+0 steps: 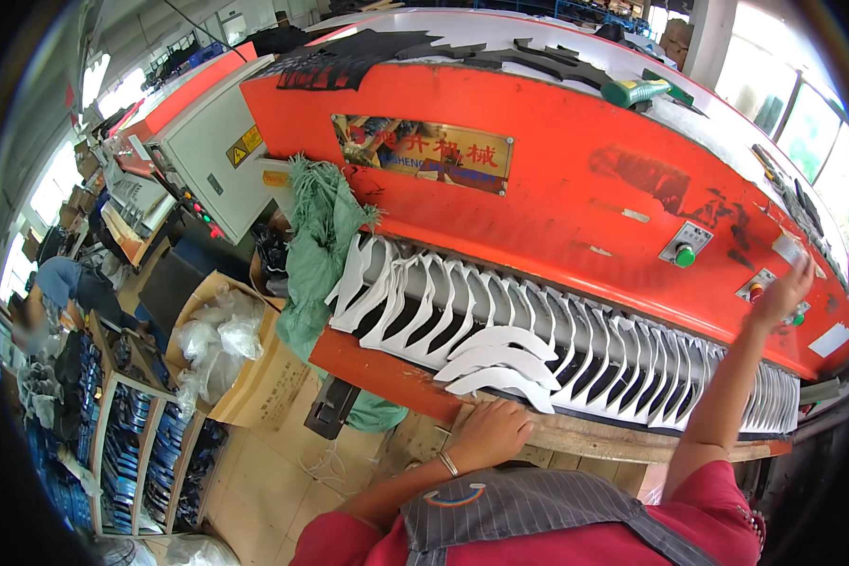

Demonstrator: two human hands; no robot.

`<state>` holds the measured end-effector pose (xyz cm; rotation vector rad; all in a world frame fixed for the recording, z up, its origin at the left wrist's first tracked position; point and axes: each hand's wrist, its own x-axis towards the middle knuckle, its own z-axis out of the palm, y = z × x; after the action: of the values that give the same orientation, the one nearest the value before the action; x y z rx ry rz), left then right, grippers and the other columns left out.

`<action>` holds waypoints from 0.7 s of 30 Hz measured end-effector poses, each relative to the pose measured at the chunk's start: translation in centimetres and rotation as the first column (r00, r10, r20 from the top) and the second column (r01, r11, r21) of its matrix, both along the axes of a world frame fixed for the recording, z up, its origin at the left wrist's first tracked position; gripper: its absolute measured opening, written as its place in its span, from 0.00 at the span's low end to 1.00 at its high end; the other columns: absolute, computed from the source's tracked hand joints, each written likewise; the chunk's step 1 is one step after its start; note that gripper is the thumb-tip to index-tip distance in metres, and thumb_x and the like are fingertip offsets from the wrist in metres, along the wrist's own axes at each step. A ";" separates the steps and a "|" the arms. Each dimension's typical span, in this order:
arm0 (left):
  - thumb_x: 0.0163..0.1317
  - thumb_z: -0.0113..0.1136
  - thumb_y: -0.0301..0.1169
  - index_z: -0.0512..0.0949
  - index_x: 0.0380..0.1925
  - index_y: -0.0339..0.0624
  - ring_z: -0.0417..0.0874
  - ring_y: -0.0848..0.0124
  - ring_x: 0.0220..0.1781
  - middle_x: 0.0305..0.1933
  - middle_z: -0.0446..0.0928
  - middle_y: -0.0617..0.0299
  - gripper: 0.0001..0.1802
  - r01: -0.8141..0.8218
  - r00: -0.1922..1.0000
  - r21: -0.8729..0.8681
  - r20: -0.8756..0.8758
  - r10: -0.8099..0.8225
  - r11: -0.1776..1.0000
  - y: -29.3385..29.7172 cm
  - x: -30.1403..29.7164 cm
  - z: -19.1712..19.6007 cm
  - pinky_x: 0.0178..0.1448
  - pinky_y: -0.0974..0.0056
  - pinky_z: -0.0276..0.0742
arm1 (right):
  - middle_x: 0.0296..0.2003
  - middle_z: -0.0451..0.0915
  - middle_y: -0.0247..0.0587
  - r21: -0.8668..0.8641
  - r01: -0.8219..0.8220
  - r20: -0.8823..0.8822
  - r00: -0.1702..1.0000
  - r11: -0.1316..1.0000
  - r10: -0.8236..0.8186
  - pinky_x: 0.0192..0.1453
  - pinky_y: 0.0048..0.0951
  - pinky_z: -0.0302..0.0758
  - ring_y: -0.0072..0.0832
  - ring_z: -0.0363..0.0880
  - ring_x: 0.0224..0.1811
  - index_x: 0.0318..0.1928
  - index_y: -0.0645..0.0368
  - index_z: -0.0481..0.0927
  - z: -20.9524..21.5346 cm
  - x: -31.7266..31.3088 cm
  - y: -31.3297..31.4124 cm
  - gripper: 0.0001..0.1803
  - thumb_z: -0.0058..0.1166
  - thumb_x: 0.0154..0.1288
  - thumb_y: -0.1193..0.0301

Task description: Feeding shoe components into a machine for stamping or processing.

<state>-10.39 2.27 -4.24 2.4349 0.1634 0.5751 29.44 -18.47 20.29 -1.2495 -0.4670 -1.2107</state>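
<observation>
My left hand (489, 434) lies palm down at the front edge of a wooden board (585, 436), fingers loosely extended, with nothing seen in it. Just beyond it, a small overlapping pile of curved white pieces (502, 358) rests on the bed. Behind them a long row of similar wavy white strips (623, 363) stands packed along a grey bar in the red machine (538, 189). My right hand (785, 291) is raised at the machine's right front, fingers up beside a pale label (789, 249) and over a control panel (757, 285) with red and green buttons. Its contact is unclear.
Another green button (685, 255) sits left of the panel. Green woven sacking (316, 245) hangs at the machine's left end. A carton of clear plastic bags (255, 377) and a loaded shelf rack (146, 443) stand left. A green-handled tool (637, 91) lies on top; another person (71, 288) bends far left.
</observation>
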 end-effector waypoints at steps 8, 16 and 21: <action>0.57 0.54 0.35 0.77 0.23 0.42 0.76 0.58 0.39 0.30 0.75 0.57 0.10 -0.058 0.997 -0.036 0.043 0.060 0.998 -0.8 -1.1 -0.3 0.45 0.53 0.71 | 0.46 0.79 0.49 -0.622 -0.694 -0.370 0.668 0.362 0.646 0.54 0.37 0.73 0.38 0.78 0.49 0.50 0.62 0.77 -7.9 -24.9 30.4 0.19 0.56 0.62 0.63; 0.56 0.55 0.33 0.81 0.34 0.39 0.79 0.54 0.32 0.29 0.77 0.47 0.10 0.486 0.856 -0.313 -0.020 -0.517 0.816 0.4 -5.7 -3.6 0.39 0.57 0.74 | 0.49 0.73 0.60 -0.728 -0.680 -0.683 0.730 -0.088 0.014 0.56 0.43 0.73 0.52 0.72 0.54 0.56 0.63 0.66 -17.3 -34.0 43.4 0.30 0.54 0.61 0.54; 0.64 0.54 0.30 0.81 0.43 0.41 0.82 0.70 0.37 0.37 0.82 0.54 0.11 0.165 0.954 -0.781 -0.029 -0.298 0.602 1.8 -15.4 -0.9 0.44 0.68 0.75 | 0.48 0.68 0.62 -0.737 -0.676 -0.676 0.737 0.005 -0.021 0.53 0.46 0.74 0.54 0.72 0.50 0.53 0.66 0.66 -21.0 -37.7 44.6 0.30 0.55 0.61 0.55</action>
<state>-25.76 4.06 -5.13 1.5954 0.1179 0.1234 -8.22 26.13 -0.69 -2.3491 -1.2429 0.2352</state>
